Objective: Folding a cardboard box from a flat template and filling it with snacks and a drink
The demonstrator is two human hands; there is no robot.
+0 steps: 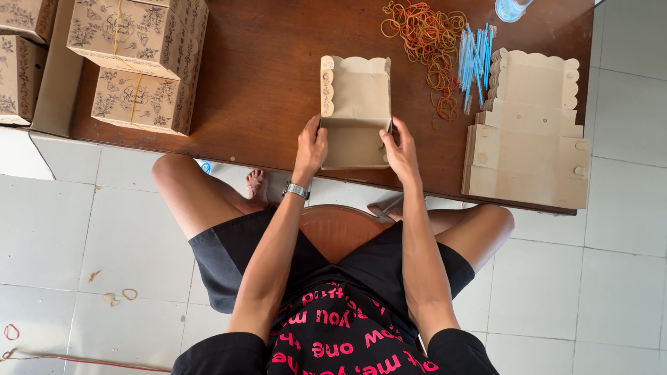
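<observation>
Folding a kraft cardboard box blank (356,111) at the near edge of the brown wooden table (264,83), I have both hands on it. Left hand (313,146) pinches the blank's near-left corner, thumb on top and fingers curled under the side wall. Right hand (399,149) pinches the near-right corner the same way, fingers closed on the side flap. Neither hand is spread flat. The blank sits dead centre before me, scalloped lid panel lying away at 12 o'clock, base toward me at 6.

Judgement on technique: keep both pinches level so the two side walls rise together; crease along the scored lines, not across the panel; hold the base flat on the wood while the walls come up.

Room, largest first. At 10 o'clock, well apart, finished printed boxes (142,59) stand stacked, each tied with a rubber band. At 3 o'clock a pile of flat unfolded blanks (528,139), near but not touching my right hand. At 1 o'clock a loose heap of rubber bands (427,48), with blue-wrapped straws (476,59) just beside it. Bare wood lies between my left hand and the finished stack, so sliding toward 9 looks free.

Edge note: the blank's near side sits at the table lip, over my knees; pulling toward 6 risks tipping it off.
</observation>
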